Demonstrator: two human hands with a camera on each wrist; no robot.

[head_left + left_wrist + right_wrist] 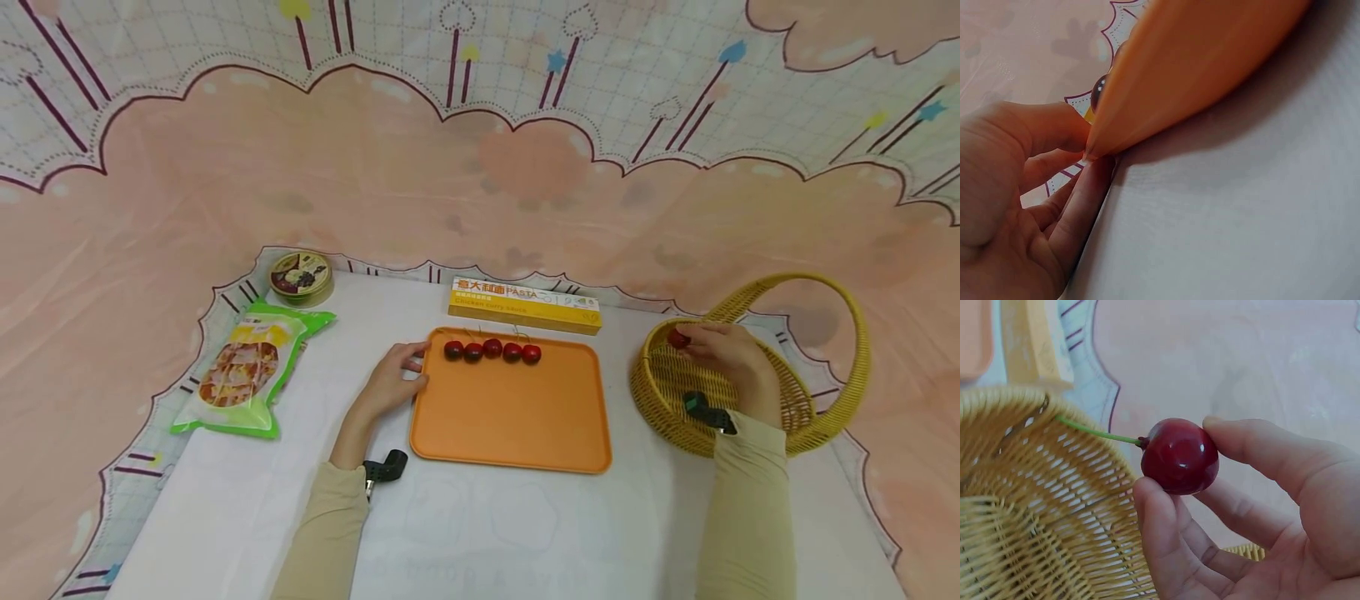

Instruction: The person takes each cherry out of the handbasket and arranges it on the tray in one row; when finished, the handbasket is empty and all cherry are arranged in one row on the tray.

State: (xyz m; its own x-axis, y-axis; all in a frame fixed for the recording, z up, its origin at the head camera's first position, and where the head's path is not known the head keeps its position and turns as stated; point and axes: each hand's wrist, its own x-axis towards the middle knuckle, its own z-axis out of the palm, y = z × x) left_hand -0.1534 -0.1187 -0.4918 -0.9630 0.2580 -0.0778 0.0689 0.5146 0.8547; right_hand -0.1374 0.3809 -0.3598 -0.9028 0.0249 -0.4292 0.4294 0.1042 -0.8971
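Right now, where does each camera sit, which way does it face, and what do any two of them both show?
Head: worn high, looks down at the tray and basket; both forearms show.
Left wrist: low beside the left hand, facing the tray edge it pinches.
Right wrist: under the right hand, facing the cherry it pinches over the basket.
Head and right wrist share that cherry and the basket.

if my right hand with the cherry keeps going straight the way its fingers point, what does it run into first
Probably the far rim of the wicker basket. The right hand pinches the cherry over the basket, fingers pointing toward the orange tray. Height is unclear; it might clear the rim.
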